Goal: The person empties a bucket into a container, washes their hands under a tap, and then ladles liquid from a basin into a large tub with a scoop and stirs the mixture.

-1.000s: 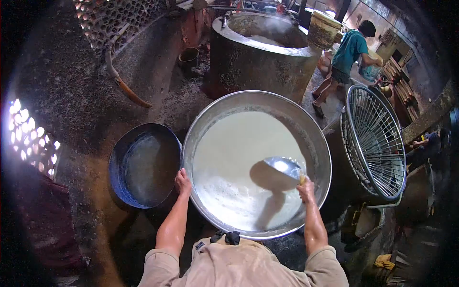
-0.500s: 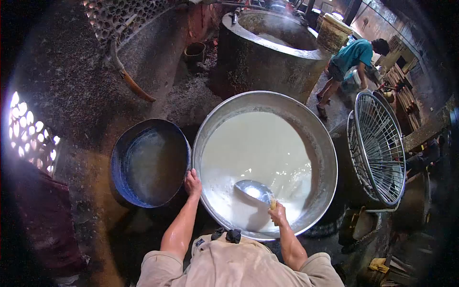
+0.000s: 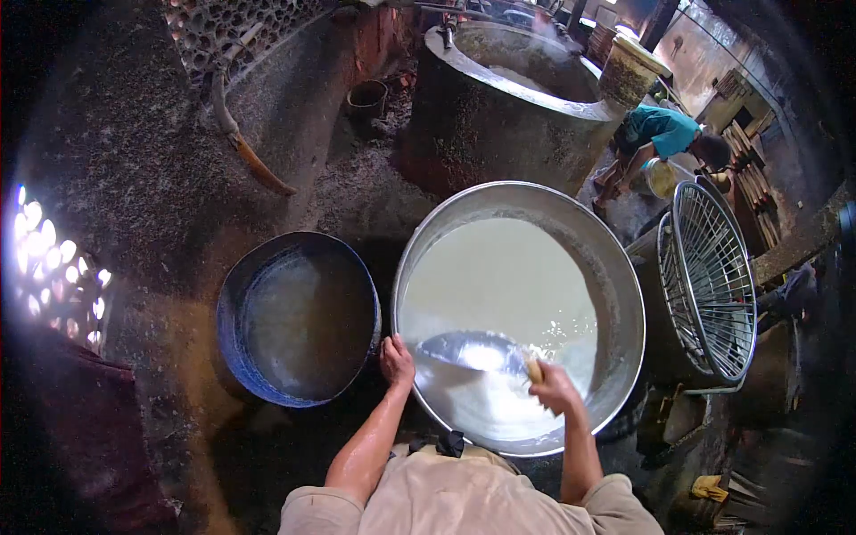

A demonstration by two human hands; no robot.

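Note:
In front of me stands a wide round metal basin (image 3: 621, 308) holding milky white liquid (image 3: 499, 276). My left hand (image 3: 397, 362) grips its rim at the left side, fingers over the edge. My right hand (image 3: 555, 390) is closed around the short wooden handle of a shallow metal ladle (image 3: 474, 351). The ladle's shiny bowl points left, over the near part of the liquid; whether its underside touches the surface I cannot tell. Close to my left hand stands a blue-rimmed tub (image 3: 234, 349) with dark, cloudy liquid inside.
Beyond the basin rises a large round vat (image 3: 499, 134) with a pale rim. At right, a wire basket (image 3: 713, 281) leans on its side. A co-worker (image 3: 664, 134) bends over beside a bucket (image 3: 660, 178) at upper right. A small pot (image 3: 366, 98) sits near the wall.
The ladle has swung left relative to the basin and looks raised, with my right hand blurred. My left hand stays on the rim. The co-worker has bent lower, and the view has shifted slightly.

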